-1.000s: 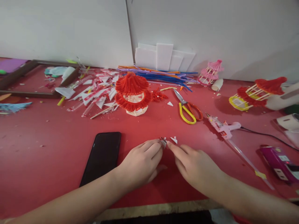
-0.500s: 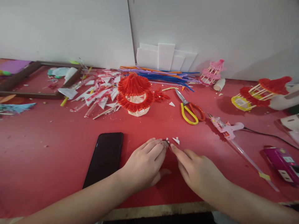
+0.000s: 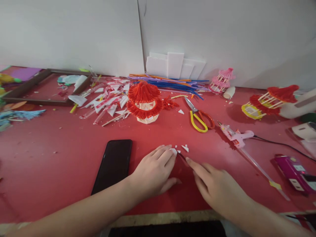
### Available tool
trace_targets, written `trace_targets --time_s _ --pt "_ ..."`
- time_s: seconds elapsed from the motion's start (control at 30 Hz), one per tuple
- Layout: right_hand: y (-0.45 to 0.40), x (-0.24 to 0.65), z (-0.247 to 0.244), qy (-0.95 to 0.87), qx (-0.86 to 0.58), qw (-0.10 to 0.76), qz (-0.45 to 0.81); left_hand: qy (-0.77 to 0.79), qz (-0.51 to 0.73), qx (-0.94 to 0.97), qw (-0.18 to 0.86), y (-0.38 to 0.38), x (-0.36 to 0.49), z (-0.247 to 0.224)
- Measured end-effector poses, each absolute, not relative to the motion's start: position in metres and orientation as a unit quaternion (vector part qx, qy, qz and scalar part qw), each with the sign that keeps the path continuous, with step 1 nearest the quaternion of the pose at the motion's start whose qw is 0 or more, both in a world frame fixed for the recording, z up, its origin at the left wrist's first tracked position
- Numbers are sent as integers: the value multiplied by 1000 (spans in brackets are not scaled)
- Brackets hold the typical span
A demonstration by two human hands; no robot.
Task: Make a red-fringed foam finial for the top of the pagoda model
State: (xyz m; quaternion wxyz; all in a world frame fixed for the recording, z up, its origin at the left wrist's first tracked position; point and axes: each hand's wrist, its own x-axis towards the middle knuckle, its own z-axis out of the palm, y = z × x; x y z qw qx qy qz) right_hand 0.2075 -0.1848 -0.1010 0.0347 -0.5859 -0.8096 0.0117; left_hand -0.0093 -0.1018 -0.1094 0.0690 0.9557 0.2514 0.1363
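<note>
My left hand (image 3: 154, 169) lies on the red table, fingertips together and pressing down a small white foam piece (image 3: 174, 151). Its thumb is spread to the right. My right hand (image 3: 212, 179) grips a craft knife with a thin dark blade (image 3: 182, 157); its handle is hidden in the hand. The blade tip is just right of the foam piece. Small white offcuts (image 3: 185, 148) lie beyond the tip.
A black phone (image 3: 113, 166) lies left of my left hand. Behind are a red-roofed pavilion model (image 3: 144, 98), scissors (image 3: 198, 118) and pipe cleaners (image 3: 170, 83). To the right are a pink glue gun (image 3: 235, 135), its cord and a purple power strip (image 3: 293, 172).
My right hand has drawn the blade back, to the right and away from the foam piece. A small offcut now shows beside it. My left hand stays put. The view has shifted slightly.
</note>
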Motion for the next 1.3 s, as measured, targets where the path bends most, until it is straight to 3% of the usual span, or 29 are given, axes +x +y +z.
trace_targets --time_s 0.13,0.33,0.8,1.0,1.3 --pt "-178 213 -102 -787 -612 77 2 251 121 958 71 -104 -9 -109" --pt "-171 204 -98 -794 -601 68 58 267 123 954 60 -111 -7 -110" --pt "-163 192 -87 -810 -584 -42 32 238 188 953 25 -110 -8 -116" --pt "-161 191 -86 -805 -588 -48 68 233 180 955 28 -109 -9 -114" --pt "-160 189 -90 -826 -560 -63 22 237 154 957 66 -108 -9 -110"
